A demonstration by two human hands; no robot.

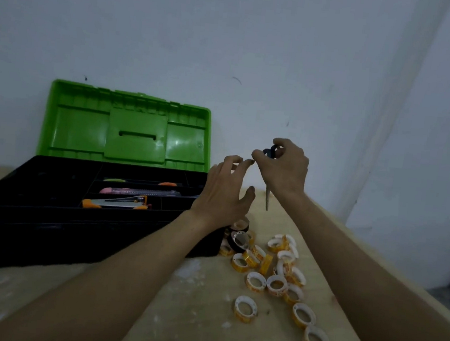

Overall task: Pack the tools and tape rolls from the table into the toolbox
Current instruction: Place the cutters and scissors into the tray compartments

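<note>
Where the table (pixel 190 318) lies nearest the camera, a scatter of yellow-and-white tape rolls (pixel 276 282) sits to the right of the toolbox (pixel 47 235), a few loose in front and the rest bunched together. Two black tape rolls (pixel 239 240) lie against the box's right end. Above that end hovers the left hand (pixel 221 194), fingers spread and loosely curved, holding nothing. Just beside it, slightly farther and higher, the right hand (pixel 284 168) grips a pair of scissors (pixel 267 199) by the dark blue handles, its fingers curled round them; the blades are together and point straight down, clear of the table. In the black box's tray lie an orange-and-metal tool (pixel 116 203), a pink utility knife (pixel 139 191) behind it, and further items in the rear slot that are too dim to name. The green lid (pixel 85 129) stands upright against the pale wall (pixel 231 33).
</note>
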